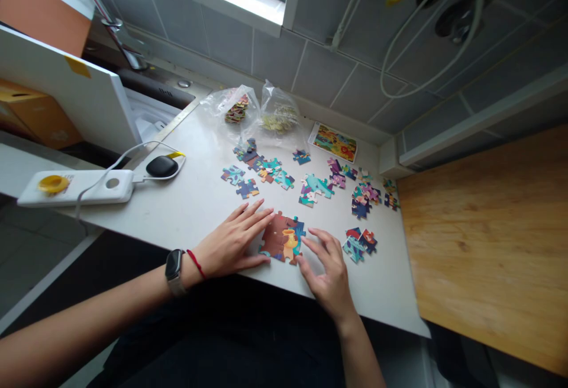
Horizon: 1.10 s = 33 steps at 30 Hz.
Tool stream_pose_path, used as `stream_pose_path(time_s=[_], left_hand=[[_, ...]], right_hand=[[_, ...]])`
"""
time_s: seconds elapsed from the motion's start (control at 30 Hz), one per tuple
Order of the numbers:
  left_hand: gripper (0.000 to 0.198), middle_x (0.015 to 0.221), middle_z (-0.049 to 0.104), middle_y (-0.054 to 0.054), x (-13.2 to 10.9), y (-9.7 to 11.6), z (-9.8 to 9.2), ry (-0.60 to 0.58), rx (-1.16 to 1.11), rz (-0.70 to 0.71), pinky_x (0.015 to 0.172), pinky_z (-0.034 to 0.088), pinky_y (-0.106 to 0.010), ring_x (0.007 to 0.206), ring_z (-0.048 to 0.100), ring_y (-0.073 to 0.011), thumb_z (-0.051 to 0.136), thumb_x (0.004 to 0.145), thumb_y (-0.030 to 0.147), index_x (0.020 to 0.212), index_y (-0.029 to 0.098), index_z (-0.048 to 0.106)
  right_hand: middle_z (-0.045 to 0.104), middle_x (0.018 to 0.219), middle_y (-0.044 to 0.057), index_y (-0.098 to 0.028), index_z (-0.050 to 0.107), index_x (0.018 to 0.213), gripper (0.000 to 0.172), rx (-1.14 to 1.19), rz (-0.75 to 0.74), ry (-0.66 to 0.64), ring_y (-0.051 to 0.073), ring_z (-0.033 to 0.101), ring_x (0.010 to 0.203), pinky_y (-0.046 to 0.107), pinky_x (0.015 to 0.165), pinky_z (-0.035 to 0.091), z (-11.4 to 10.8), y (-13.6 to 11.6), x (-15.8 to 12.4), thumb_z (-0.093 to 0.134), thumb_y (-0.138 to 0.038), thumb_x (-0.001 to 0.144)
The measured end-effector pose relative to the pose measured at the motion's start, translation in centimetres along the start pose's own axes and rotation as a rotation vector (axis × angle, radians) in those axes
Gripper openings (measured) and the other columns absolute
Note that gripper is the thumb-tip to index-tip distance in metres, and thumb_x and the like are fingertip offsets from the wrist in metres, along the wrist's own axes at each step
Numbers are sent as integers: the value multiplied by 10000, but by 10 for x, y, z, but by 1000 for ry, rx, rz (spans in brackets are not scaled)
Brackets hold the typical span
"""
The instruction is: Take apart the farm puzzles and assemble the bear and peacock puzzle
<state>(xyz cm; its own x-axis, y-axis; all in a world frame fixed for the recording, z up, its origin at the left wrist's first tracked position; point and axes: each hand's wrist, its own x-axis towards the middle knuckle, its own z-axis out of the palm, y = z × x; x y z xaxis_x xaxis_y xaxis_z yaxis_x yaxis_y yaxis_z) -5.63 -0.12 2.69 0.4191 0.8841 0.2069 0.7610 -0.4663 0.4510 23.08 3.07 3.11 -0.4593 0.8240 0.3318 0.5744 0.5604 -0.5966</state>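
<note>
Joined puzzle pieces (283,239) lie on the worktop (175,213); I have my left hand (229,242) spread wide at their left edge; my right hand (327,270), fingers parted, beside their right.

Kitchen, probably: sink (148,83), chrome tap (120,39), tiled wall (275,60)

Lies flat at the front edge of the counter (190,213) as a joined jigsaw section (283,239), roughly square, picture side up. Shows a reddish-brown ground, a yellow-orange figure right of the middle, dark blue in the far right corner and teal down the right side. Ends in knobs along its far and right sides. Continues loosely as a teal-and-purple jigsaw cluster (316,186) farther back and a red, teal and navy jigsaw cluster (355,248) toward the counter's right edge.
</note>
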Motion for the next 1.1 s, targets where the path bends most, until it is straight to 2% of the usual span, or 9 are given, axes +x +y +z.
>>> stream_pose_path(time_s=[0.1,0.2,0.43,0.57,0.63,0.7,0.83,1.0,1.1], left_hand=[[847,1590,524,-166,0,0,3,15,19,-43,1288,275,-568,1584,312,-374,657,965,586,1636,175,343],[787,1603,508,-166,1,0,4,29,32,-68,1282,286,-589,1588,297,-378,639,983,569,1609,168,383],[800,1658,414,-204,4,-26,-3,27,109,-67,1244,355,-608,1605,240,-400,594,993,621,1610,152,395],[652,1669,402,-187,9,-56,-25,-22,190,-41,1256,341,-606,1595,272,-396,554,1033,565,1547,168,504],[541,1634,468,-162,18,-68,-38,-40,208,-55,1251,348,-611,1577,323,-389,563,1046,487,1497,188,565],[450,1585,537,-142,32,-78,-49,-54,217,-65,1238,372,-610,1562,362,-378,575,1048,415,1444,204,615],[415,1525,601,-130,73,-95,-58,-75,210,-13,1195,435,-609,1541,399,-384,643,1013,341,1409,218,645],[282,1456,664,-94,117,-122,-53,-128,142,134,1183,467,-580,1492,481,-351,622,1030,304,1283,235,729],[256,1398,702,-93,127,-131,-47,-66,91,129,1119,533,-530,1406,577,-315,539,1064,241,1187,234,763]], right_hand=[[588,1546,105,-274,669,1396,426,-165,-114,-186,353,495,1465,567,1128,498,5,-1,2,693,-327,974],[550,1590,102,-271,636,1438,425,-245,-144,-234,351,473,1488,563,1121,498,9,0,9,633,-321,1016],[636,1460,140,-280,694,1367,443,-234,-212,-238,338,566,1378,549,1077,542,10,3,42,747,-387,940],[663,1425,131,-280,732,1307,402,-170,-258,-300,337,591,1353,559,1084,546,2,6,69,778,-374,918],[726,1320,106,-285,758,1257,330,-82,-283,-324,302,670,1233,510,1029,586,-4,8,86,743,-408,951],[773,1159,96,-258,773,1223,283,7,-276,-275,256,728,1069,439,935,623,-9,12,104,658,-407,1013],[792,1023,81,-232,795,1124,262,107,-251,-110,226,747,944,396,852,632,-4,22,127,578,-359,1054],[795,889,45,-227,783,1068,194,209,-279,-27,197,733,798,357,758,621,15,30,120,596,-271,1039],[771,837,28,-228,764,1075,149,255,-271,4,175,713,746,320,716,609,15,32,114,623,-226,1026]])
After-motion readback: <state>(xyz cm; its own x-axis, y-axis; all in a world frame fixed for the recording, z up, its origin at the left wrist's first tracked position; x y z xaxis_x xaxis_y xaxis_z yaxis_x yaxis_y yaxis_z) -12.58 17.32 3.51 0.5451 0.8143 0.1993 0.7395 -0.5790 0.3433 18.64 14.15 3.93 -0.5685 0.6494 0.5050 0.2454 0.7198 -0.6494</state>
